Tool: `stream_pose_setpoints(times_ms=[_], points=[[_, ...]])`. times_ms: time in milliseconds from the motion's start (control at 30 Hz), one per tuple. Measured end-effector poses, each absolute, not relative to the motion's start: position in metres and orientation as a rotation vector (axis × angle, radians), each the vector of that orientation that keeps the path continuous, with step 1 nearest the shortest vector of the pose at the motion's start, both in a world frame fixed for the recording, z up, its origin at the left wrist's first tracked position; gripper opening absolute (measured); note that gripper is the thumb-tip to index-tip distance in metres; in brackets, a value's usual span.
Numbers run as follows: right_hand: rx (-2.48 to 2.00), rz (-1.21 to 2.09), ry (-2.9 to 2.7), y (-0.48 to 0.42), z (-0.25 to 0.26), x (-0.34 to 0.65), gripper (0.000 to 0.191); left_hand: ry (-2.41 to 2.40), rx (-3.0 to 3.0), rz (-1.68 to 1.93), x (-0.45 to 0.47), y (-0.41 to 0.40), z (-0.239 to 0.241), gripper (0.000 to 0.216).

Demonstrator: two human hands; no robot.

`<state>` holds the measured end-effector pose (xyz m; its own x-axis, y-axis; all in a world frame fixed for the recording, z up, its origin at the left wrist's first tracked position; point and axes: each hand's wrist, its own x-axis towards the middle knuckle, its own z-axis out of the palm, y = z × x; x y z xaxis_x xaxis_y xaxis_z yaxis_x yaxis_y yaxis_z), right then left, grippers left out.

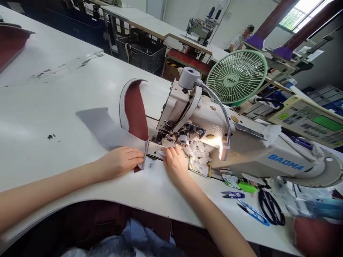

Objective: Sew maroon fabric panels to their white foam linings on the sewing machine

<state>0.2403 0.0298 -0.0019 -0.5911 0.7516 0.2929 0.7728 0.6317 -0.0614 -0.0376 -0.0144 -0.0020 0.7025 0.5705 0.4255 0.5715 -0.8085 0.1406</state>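
My left hand grips the near edge of a grey and maroon fabric piece, fingers together and partly hidden. The piece lies on the white table, left of the sewing machine's needle area, with a curved padded edge standing up at the back. My right hand is closed beside the needle area, fingertips pinching a small white label that is mostly covered. Right of that hand, a shallow metal tin holds several white labels, some heaped against the sewing machine. A lamp lights this spot.
To the right lie purple thread snips, blue thread snips and black-handled scissors. A green fan and a control panel stand behind the machine. Another maroon piece is at far left. One person is in the background.
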Motion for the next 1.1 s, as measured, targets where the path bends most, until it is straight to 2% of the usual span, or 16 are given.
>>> stream_pose_setpoints(times_ms=[300,400,567,800,1100], points=[[-1.073,0.238,-2.612,0.028,-0.004,0.212,0.033,-0.950,-3.042,-0.570,-0.020,0.022,0.003,0.018],[-1.123,0.285,-2.555,0.032,-0.008,0.212,0.032,-0.971,-3.027,-0.642,-0.020,0.025,-0.006,0.016],[-1.152,0.257,-2.505,0.035,-0.007,0.207,0.016,-1.035,-2.996,-0.803,-0.023,0.023,-0.016,0.023],[-1.084,0.276,-2.456,0.027,-0.005,0.208,0.021,-1.075,-2.993,-1.162,-0.032,0.027,-0.011,0.023],[-1.042,0.370,-2.439,0.029,-0.006,0.203,0.023,-1.145,-3.048,-1.108,-0.032,0.028,-0.009,0.022]])
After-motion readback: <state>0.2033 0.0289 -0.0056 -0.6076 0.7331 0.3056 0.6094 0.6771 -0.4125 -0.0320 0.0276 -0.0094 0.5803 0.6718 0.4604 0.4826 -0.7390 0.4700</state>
